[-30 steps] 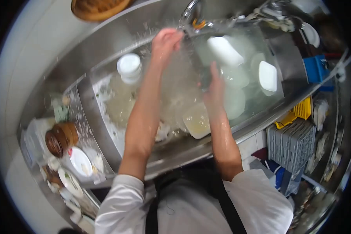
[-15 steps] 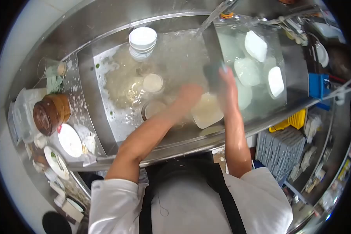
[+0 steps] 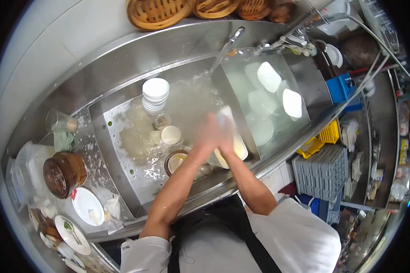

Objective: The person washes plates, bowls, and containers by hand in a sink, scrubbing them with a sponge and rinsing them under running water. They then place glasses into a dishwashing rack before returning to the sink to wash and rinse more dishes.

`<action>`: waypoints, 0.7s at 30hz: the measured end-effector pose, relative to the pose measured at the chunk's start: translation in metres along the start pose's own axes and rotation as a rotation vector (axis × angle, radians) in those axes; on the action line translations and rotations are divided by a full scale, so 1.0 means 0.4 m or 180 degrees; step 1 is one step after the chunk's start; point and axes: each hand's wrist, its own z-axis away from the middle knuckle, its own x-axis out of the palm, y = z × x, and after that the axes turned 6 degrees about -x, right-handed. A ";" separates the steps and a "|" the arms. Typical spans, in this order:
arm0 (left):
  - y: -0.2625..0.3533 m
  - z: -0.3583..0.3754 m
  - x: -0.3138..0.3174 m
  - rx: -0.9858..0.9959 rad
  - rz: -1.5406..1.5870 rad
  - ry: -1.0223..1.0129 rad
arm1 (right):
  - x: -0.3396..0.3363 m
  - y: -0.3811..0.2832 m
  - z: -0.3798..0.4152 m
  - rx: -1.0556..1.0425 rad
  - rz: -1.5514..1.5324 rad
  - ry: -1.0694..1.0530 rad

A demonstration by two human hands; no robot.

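White & smeared by motion, a dish-like piece (image 3: 226,113) shows at the fingertips of both hands, over the cloudy-water basin & close to the metal divider (image 3: 221,77). L arm reaches fwd on a diagonal, elbow bent, forearm angled inward over the front rim; L hand (image 3: 208,131) is at its end, fingers pointing roughly away from the body. R arm comes in from the other side, forearm slanting inward so the wrists nearly meet; R hand (image 3: 226,137) is right beside the L, partly overlapping it in view. Both hands are too blurred to tell how far open the fingers are, or which one has hold of the piece, if either. Its edges are soft, w/ a faint bluish tint near the fingers; exact shape n/a. Just under the R wrist, a pale squarish tray (image 3: 239,149) lies in the basin w/ rounded corners & a yellowish inside. Nearby: small white cup (image 3: 171,135) standing in the water, dark-rimmed bowl (image 3: 167,164) next to the L forearm, & a stack of white bowls (image 3: 155,90) farther back.
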 end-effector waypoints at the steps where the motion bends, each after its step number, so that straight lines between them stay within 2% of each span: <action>1: -0.037 -0.007 -0.042 -0.0297 0.0427 0.0203 | 0.002 -0.039 -0.031 -0.0752 0.0142 -0.0708; 3: -0.191 0.015 -0.055 -0.0637 0.1239 0.0130 | 0.056 -0.046 -0.090 -0.0066 0.0641 -0.1748; 4: -0.210 0.027 -0.059 -0.0845 0.1428 0.0054 | 0.073 -0.067 -0.121 0.0258 0.0924 -0.2265; 5: -0.228 0.040 -0.063 -0.1058 0.1615 -0.0010 | 0.119 -0.105 -0.124 0.0257 0.0611 -0.1515; 6: -0.217 0.051 -0.069 -0.1340 0.1565 -0.0101 | 0.180 -0.120 -0.102 -0.0159 0.0768 -0.1803; 7: -0.331 0.044 -0.030 -0.1072 0.1494 0.0329 | 0.167 -0.131 -0.098 -0.0955 0.0692 -0.2438; 8: -0.444 0.036 0.011 -0.0809 0.1377 0.0757 | 0.127 -0.144 -0.118 -0.1461 0.0720 -0.2710; 9: -0.433 0.064 -0.063 -0.1208 0.2174 0.0544 | 0.088 -0.157 -0.139 -0.1973 0.0705 -0.2950; 10: -0.407 0.069 -0.094 -0.1600 0.3006 0.0326 | 0.028 -0.190 -0.224 -0.2245 0.0823 -0.2860; 11: -0.395 0.063 -0.070 -0.1648 0.3244 0.0066 | -0.021 -0.214 -0.276 -0.2503 0.0951 -0.2776; 13: -0.351 0.035 0.012 -0.1741 0.3707 -0.0481 | -0.049 -0.257 -0.226 0.0419 -0.1285 -0.2252; 14: -0.253 0.025 0.000 -0.1791 0.3445 -0.0432 | -0.028 -0.201 -0.172 0.1504 -0.2793 -0.1928; 15: -0.183 0.008 0.006 -0.1479 0.3299 -0.0138 | -0.006 -0.142 -0.116 0.2575 -0.4228 -0.1205; 16: -0.140 -0.017 0.014 -0.1183 0.3157 0.0219 | -0.078 -0.133 -0.101 0.1801 -0.3245 -0.1002; 17: -0.116 -0.055 0.044 -0.0604 0.2694 0.0383 | -0.179 -0.133 -0.126 0.1040 -0.2242 -0.0851; 18: -0.100 -0.069 0.079 -0.0127 0.2208 0.0561 | -0.249 -0.143 -0.163 0.0870 -0.2094 -0.0715; 19: -0.055 -0.081 0.092 -0.0472 0.1901 0.0047 | -0.305 -0.137 -0.196 0.1008 -0.1628 -0.0870; 20: 0.037 -0.070 0.075 -0.0761 0.2500 -0.0374 | -0.341 -0.064 -0.232 0.1107 -0.1109 -0.0789; 21: 0.045 -0.075 0.117 -0.0374 0.2104 -0.0327 | -0.366 0.025 -0.272 0.1189 -0.0567 -0.0708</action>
